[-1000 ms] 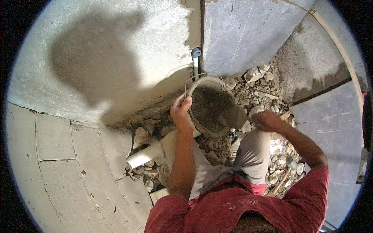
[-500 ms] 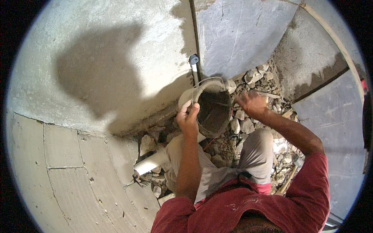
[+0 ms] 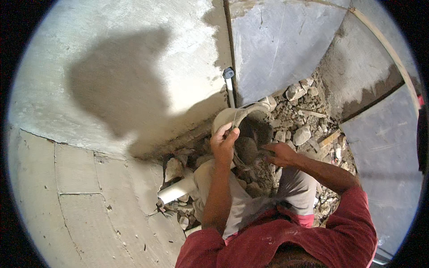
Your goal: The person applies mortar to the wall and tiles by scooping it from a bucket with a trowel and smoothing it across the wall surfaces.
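Observation:
A grey, mortar-crusted bucket (image 3: 250, 118) is tipped over a strip of rubble at the foot of a plastered wall. My left hand (image 3: 223, 144) grips its pale rim on the near left side. My right hand (image 3: 278, 154) presses against the bucket's lower right side, fingers pointing left, next to a dark grey mass (image 3: 246, 149) at the bucket's mouth. I cannot tell whether that mass is spilling out. My knees in light trousers (image 3: 290, 192) are just below the hands.
A thin white upright pipe with a grey cap (image 3: 229, 78) stands against the wall behind the bucket. A thicker white pipe (image 3: 176, 193) lies in the rubble at the left. Loose stones (image 3: 301, 134) and a wood scrap (image 3: 330, 139) lie at the right. Concrete slabs (image 3: 76, 196) are lower left.
The bucket has gone from upright to tipped over. My left hand stayed on its rim. My right hand moved in from the rubble at the right to the bucket's side, then lower.

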`<state>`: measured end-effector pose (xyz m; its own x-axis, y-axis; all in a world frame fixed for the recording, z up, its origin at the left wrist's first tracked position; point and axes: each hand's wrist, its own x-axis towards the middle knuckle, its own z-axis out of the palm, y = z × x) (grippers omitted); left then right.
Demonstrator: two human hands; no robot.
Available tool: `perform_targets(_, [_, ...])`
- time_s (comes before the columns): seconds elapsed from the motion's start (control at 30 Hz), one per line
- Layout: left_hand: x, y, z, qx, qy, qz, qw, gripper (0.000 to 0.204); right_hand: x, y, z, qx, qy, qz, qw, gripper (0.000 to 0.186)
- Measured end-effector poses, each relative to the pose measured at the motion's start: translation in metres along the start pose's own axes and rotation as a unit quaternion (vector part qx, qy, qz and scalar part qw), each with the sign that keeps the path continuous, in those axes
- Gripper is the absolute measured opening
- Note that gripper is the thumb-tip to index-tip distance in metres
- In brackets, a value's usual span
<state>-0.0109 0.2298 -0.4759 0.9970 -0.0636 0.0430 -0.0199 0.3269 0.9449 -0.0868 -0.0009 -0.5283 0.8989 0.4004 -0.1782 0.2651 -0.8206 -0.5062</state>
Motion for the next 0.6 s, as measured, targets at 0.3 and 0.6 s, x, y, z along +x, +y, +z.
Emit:
perform_targets(0.3, [0.009,0.014,-0.008,-0.079,0.148,-0.017,0.986,0.04,-0.014,-0.011,-0.033,0.315,-0.011,0.096,0.944,0.047])
perform_targets(0.6, [0.023,0.022,-0.02,-0.185,0.232,-0.004,0.955,0.031,-0.023,-0.028,-0.075,0.503,0.095,0.065,0.857,0.039])
